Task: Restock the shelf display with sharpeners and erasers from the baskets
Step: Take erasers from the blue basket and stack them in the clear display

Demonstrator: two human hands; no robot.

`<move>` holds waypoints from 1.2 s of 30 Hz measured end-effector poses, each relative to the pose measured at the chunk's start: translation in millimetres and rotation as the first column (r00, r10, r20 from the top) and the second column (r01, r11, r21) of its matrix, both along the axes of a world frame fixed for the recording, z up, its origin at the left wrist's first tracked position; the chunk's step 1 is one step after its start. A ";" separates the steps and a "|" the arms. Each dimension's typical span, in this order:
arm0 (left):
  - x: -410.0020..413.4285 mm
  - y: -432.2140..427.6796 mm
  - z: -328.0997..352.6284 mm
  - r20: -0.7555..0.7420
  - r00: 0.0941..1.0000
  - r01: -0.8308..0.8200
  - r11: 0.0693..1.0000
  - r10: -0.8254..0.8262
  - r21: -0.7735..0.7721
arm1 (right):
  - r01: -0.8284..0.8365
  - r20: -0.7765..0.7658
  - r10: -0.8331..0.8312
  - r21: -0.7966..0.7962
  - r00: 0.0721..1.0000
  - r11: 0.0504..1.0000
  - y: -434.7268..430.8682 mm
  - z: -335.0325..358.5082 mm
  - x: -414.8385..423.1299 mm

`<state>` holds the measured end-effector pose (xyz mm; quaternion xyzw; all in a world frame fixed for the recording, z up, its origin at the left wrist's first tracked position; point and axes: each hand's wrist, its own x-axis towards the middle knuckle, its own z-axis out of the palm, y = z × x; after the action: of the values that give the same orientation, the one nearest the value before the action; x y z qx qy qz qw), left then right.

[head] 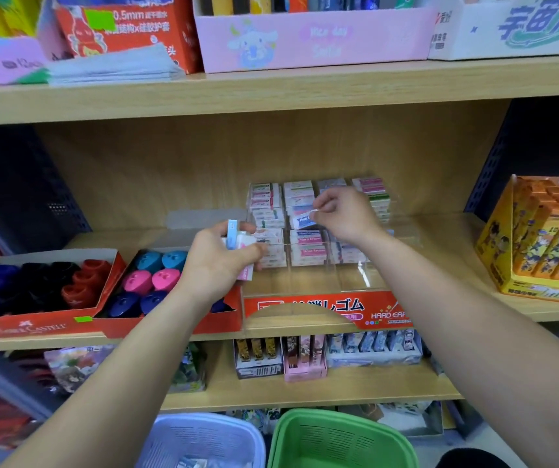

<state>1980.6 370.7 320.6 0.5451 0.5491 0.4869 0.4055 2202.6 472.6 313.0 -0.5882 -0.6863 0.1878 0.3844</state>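
Your left hand [219, 261] clutches spare erasers [234, 235] while your right hand [342, 212] pinches a blue-labelled eraser [301, 220] over the display case [322, 307].

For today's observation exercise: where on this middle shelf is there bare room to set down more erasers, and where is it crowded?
Free: the clear display's front compartments, between the eraser stacks and the red label; also bare shelf between display and orange box. Crowded: the back rows and the sharpener trays at left.
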 end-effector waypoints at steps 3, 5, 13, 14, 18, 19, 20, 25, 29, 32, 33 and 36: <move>-6.5 3.9 -2.0 0.023 1.000 0.019 1.000 -0.019 0.006 | 0.032 0.115 -0.034 0.020 0.993 0.999 11.7 -9.1 -6.6; -9.4 6.0 -2.6 0.025 0.999 0.038 0.999 -0.039 0.008 | 0.029 0.192 -0.040 0.059 0.981 0.998 14.9 -12.9 -8.3; -10.0 10.6 -6.4 0.121 0.991 0.060 0.998 -0.057 -0.017 | 0.049 0.276 -0.119 0.248 0.954 0.968 9.8 -17.5 -9.8; -9.7 10.5 -6.7 0.117 0.992 0.059 0.998 -0.057 -0.014 | 0.035 0.240 -0.093 0.237 0.966 0.971 4.7 -15.2 -10.1; -5.4 6.5 -3.9 0.137 0.988 0.075 0.997 -0.073 -0.010 | -0.103 0.034 0.098 0.166 0.995 0.981 -35.3 -0.3 -21.0; -3.7 6.1 -3.1 0.150 0.987 0.064 0.998 -0.060 -0.022 | -0.157 -0.051 0.164 0.123 0.985 0.980 -48.6 3.9 -25.1; -1.6 5.7 -2.2 0.160 0.986 0.051 0.998 -0.045 -0.031 | -0.214 -0.145 0.222 0.072 0.964 0.974 -60.4 7.1 -28.7; 12.1 -1.7 4.1 0.235 0.970 0.066 0.998 -0.064 -0.003 | -0.415 -0.446 0.353 -0.047 0.822 0.908 -97.6 12.4 -40.0; 17.3 -11.6 9.8 0.298 0.952 0.074 0.997 -0.067 -0.012 | -0.419 -0.569 0.321 -0.048 0.758 0.907 -104.3 13.6 -38.8; 15.8 -16.5 11.8 0.299 0.953 0.049 0.999 -0.041 -0.022 | -0.438 -0.614 0.306 -0.072 0.727 0.896 -109.4 15.5 -34.3; 15.1 -17.9 12.4 0.301 0.953 0.042 0.999 -0.034 -0.019 | -0.435 -0.629 0.295 -0.076 0.719 0.897 -110.8 16.1 -32.9; 13.3 -21.7 13.5 0.276 0.960 0.045 0.999 -0.041 -0.007 | -0.404 -0.671 0.234 -0.107 0.704 0.908 -113.6 17.0 -28.2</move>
<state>1993.9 349.0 334.1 0.4811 0.4786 0.5455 0.4919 2174.5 359.0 330.0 -0.4016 -0.5750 0.5257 0.4814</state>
